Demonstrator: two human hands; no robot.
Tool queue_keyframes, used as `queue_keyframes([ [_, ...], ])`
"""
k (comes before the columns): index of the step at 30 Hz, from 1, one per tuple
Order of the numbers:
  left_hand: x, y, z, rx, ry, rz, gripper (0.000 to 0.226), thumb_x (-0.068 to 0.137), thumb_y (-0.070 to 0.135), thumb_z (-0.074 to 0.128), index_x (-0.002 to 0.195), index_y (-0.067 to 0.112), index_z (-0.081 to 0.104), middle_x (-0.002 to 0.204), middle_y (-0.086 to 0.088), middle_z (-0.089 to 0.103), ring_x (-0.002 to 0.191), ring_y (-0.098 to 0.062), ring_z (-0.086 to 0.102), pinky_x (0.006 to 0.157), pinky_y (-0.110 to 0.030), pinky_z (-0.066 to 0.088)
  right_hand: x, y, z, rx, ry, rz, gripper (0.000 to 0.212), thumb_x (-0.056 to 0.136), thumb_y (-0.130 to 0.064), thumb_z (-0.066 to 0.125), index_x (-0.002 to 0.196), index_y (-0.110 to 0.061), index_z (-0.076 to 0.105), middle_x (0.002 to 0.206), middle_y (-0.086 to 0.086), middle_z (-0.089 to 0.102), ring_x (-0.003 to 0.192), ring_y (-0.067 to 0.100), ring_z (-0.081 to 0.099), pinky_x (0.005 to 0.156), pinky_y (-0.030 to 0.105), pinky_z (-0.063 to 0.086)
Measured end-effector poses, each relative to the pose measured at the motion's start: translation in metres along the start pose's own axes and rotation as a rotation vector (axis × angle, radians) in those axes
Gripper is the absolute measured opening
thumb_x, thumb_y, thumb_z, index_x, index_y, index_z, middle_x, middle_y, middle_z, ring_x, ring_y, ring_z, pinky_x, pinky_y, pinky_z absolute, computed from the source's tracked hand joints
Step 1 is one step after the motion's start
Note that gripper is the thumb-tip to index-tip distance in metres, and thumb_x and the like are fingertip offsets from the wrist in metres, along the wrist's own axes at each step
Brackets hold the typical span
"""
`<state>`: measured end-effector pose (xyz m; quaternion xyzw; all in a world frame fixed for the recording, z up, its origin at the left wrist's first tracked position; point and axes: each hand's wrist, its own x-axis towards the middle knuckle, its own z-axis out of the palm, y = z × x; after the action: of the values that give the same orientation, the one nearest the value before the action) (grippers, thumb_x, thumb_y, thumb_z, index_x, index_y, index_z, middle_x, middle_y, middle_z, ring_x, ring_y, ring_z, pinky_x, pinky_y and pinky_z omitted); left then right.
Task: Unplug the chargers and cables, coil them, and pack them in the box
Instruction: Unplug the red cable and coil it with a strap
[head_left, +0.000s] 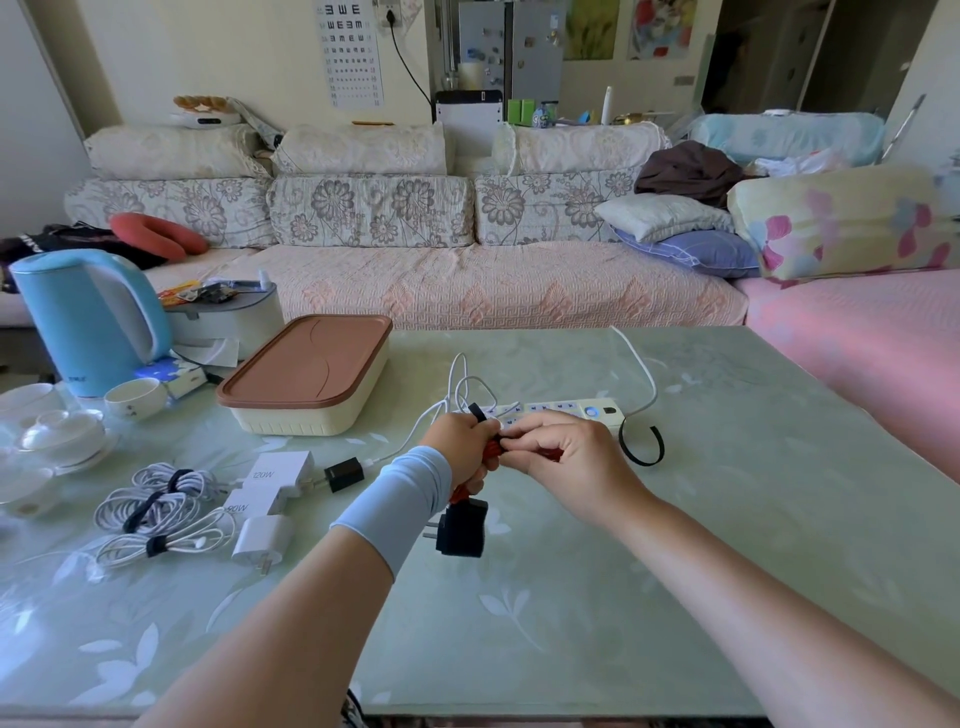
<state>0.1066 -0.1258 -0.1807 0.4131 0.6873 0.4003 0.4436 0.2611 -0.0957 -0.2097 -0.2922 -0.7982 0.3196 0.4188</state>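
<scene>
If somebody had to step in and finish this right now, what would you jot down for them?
Left hand and right hand both grip the red cable, apparently strapping it; its black charger dangles.
Three white cables lie coiled and tied beside white chargers.
Left: a loose white cable with black plug, a spare strap, and the box, lid on. Pack everything.

The near half of the table from five to seven o'clock lies bare, and so does its right side at three o'clock. Toward nine o'clock, coiled white cables and white chargers crowd the surface. At eleven o'clock the closed box stands before a blue kettle and white cups. At twelve o'clock the power strip and loose white cord bar the way, with a black strap just beside.
</scene>
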Motion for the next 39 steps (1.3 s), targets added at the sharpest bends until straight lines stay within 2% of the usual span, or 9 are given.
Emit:
queue_keyframes([
  [7, -0.004, 0.004, 0.007, 0.006, -0.011, 0.030, 0.028, 0.100, 0.023, 0.046, 0.076, 0.010, 0.051, 0.050, -0.004, 0.049, 0.032, -0.014, 0.033, 0.045, -0.022, 0.027, 0.002, -0.003, -0.008, 0.103, 0.042, 0.104, 0.028, 0.072, 0.004, 0.082, 0.080, -0.022, 0.077, 0.090, -0.011, 0.073, 0.085, 0.003, 0.070, 0.084, 0.017, 0.053],
  [12, -0.003, 0.002, 0.008, 0.050, -0.011, 0.091, 0.027, 0.098, 0.026, 0.048, 0.080, 0.007, 0.058, 0.054, -0.007, 0.055, 0.037, -0.018, 0.036, 0.045, -0.025, 0.031, -0.003, -0.007, -0.011, 0.014, -0.006, 0.173, 0.027, 0.075, -0.008, 0.083, 0.088, -0.029, 0.071, 0.077, -0.025, 0.071, 0.082, -0.006, 0.069, 0.079, 0.011, 0.051],
  [20, -0.007, 0.005, 0.011, 0.130, -0.039, 0.169, 0.030, 0.098, 0.028, 0.047, 0.077, 0.008, 0.055, 0.057, -0.005, 0.058, 0.035, -0.019, 0.038, 0.044, -0.025, 0.035, 0.001, 0.003, -0.010, -0.475, 0.118, -0.203, 0.019, 0.065, -0.008, 0.079, 0.079, -0.010, 0.067, 0.076, 0.000, 0.067, 0.067, 0.022, 0.059, 0.061, 0.024, 0.042],
  [23, -0.009, 0.005, 0.011, 0.154, -0.037, 0.209, 0.029, 0.099, 0.028, 0.047, 0.076, 0.011, 0.055, 0.058, -0.005, 0.058, 0.034, -0.019, 0.038, 0.040, -0.021, 0.034, 0.003, 0.006, -0.010, -0.484, 0.144, -0.254, 0.021, 0.064, -0.005, 0.080, 0.078, -0.010, 0.065, 0.077, 0.002, 0.068, 0.068, 0.027, 0.063, 0.059, 0.029, 0.047],
  [25, -0.007, 0.004, 0.007, 0.200, -0.013, 0.269, 0.030, 0.099, 0.026, 0.047, 0.072, 0.013, 0.053, 0.056, -0.004, 0.057, 0.033, -0.017, 0.037, 0.039, -0.020, 0.033, 0.005, 0.005, -0.013, -0.366, 0.081, -0.151, 0.022, 0.068, -0.007, 0.083, 0.084, -0.013, 0.069, 0.082, -0.004, 0.070, 0.074, 0.019, 0.066, 0.065, 0.030, 0.052],
  [28, -0.006, 0.004, 0.003, 0.266, 0.024, 0.373, 0.033, 0.099, 0.026, 0.047, 0.068, 0.016, 0.051, 0.050, 0.002, 0.056, 0.031, -0.017, 0.038, 0.040, -0.020, 0.033, 0.005, -0.006, -0.020, 0.020, -0.110, 0.248, 0.043, 0.068, -0.023, 0.089, 0.104, -0.022, 0.065, 0.097, -0.010, 0.071, 0.086, 0.005, 0.070, 0.078, 0.025, 0.056],
  [31, -0.009, 0.006, 0.003, 0.266, 0.027, 0.441, 0.032, 0.099, 0.027, 0.048, 0.068, 0.018, 0.051, 0.053, 0.002, 0.057, 0.032, -0.017, 0.040, 0.041, -0.022, 0.036, 0.004, -0.012, -0.030, 0.182, -0.176, 0.503, 0.034, 0.085, -0.041, 0.073, 0.109, -0.021, 0.060, 0.101, 0.000, 0.069, 0.073, 0.018, 0.069, 0.054, 0.032, 0.052],
  [35, -0.015, 0.008, 0.009, 0.322, -0.007, 0.479, 0.027, 0.098, 0.031, 0.048, 0.074, 0.021, 0.056, 0.056, 0.003, 0.060, 0.034, -0.016, 0.049, 0.049, -0.029, 0.046, 0.002, -0.014, -0.042, 0.245, -0.280, 0.518, 0.013, 0.096, -0.019, 0.061, 0.092, -0.007, 0.061, 0.080, 0.008, 0.069, 0.048, 0.017, 0.054, 0.042, 0.026, 0.038],
  [39, -0.016, 0.008, 0.005, 0.206, -0.059, 0.379, 0.022, 0.095, 0.035, 0.056, 0.083, 0.020, 0.065, 0.055, -0.011, 0.062, 0.039, -0.023, 0.045, 0.044, -0.029, 0.041, 0.004, -0.013, -0.040, 0.063, -0.225, 0.349, 0.009, 0.091, -0.011, 0.067, 0.089, -0.012, 0.058, 0.066, -0.006, 0.066, 0.049, 0.011, 0.053, 0.049, 0.027, 0.043],
])
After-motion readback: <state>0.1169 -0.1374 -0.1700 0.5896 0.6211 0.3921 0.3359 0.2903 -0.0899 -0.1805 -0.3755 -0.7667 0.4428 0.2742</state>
